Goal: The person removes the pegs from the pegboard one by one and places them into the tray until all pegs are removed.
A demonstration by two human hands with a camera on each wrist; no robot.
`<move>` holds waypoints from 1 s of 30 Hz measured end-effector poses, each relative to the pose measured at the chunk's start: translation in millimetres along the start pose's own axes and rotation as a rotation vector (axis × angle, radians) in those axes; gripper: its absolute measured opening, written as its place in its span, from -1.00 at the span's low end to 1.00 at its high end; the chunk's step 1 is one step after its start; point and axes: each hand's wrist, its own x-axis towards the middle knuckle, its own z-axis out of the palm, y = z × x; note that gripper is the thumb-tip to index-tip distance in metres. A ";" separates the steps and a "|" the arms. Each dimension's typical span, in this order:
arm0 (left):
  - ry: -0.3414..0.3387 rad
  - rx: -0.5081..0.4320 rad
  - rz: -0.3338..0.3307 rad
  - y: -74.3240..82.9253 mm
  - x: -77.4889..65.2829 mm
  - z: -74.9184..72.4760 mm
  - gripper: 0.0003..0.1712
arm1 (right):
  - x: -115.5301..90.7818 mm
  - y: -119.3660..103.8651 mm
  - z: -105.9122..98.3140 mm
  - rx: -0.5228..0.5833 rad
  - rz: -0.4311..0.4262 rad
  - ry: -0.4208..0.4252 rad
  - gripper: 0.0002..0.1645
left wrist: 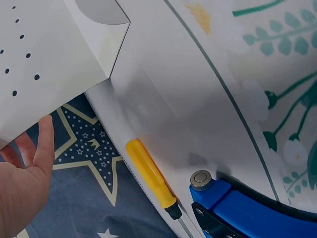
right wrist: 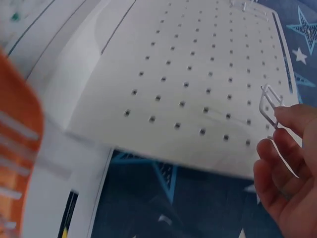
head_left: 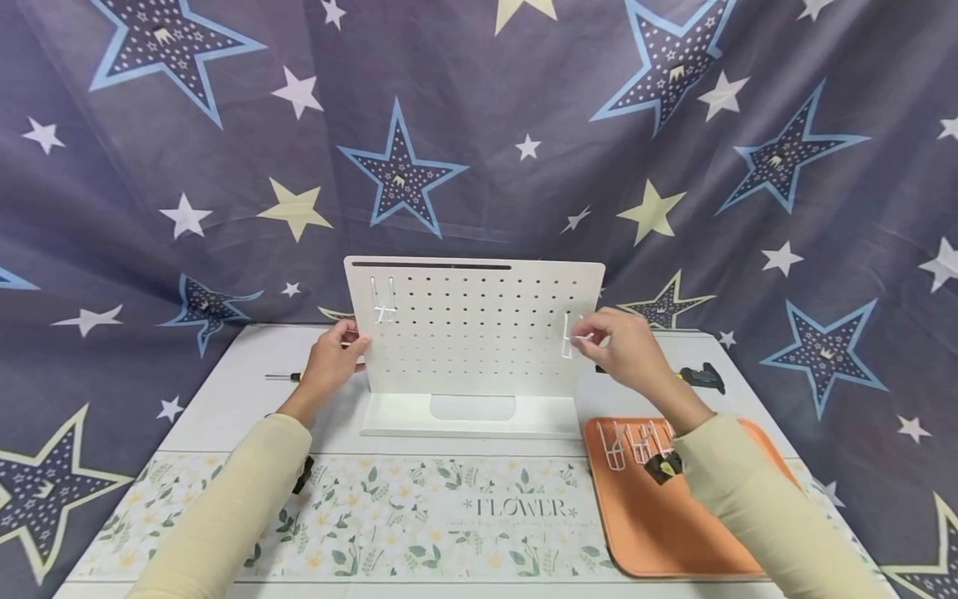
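Observation:
A white pegboard [head_left: 471,349] stands upright on its base at the back of the table. My left hand [head_left: 333,358] grips its left edge, thumb on the front and other fingers behind. At the board's right side my right hand [head_left: 624,345] pinches a white wire hook [head_left: 566,337], held against the front of the board. In the right wrist view, thumb and fingertips hold this hook [right wrist: 269,105] close over the holes. Another white wire hook [head_left: 383,301] hangs at the board's upper left.
An orange tray [head_left: 644,537] at the right carries several white wire hooks [head_left: 615,453] and a black-and-yellow object [head_left: 662,467]. A yellow-handled screwdriver [left wrist: 151,171] and a blue tool [left wrist: 252,203] lie at the left. A dark tool [head_left: 702,377] lies behind the right forearm.

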 end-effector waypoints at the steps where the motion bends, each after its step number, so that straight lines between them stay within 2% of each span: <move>1: -0.001 0.000 -0.001 -0.4 0.0 0.1 -0.71 | -3.1 4.3 -1.9 -0.006 0.011 -0.010 -0.88; 8: -0.001 0.000 -0.004 -1.9 0.0 1.1 -0.71 | -24.6 33.0 -16.4 -0.045 0.047 -0.088 -0.92; 16: -0.003 -0.009 -0.012 -0.7 0.7 -1.0 -0.71 | -45.7 63.8 -44.5 -0.087 0.097 -0.166 -0.95; 19: -0.009 -0.006 -0.009 -0.2 1.5 -1.8 -0.71 | -53.4 74.5 -57.0 -0.100 0.100 -0.181 -0.91; 26: -0.016 -0.004 -0.024 0.5 1.4 -2.1 -0.69 | -73.7 109.8 -87.6 -0.221 0.043 -0.183 -0.88; 30: -0.021 0.001 -0.024 1.1 2.5 -1.5 -0.69 | -89.9 132.5 -102.8 -0.262 0.065 -0.192 -0.85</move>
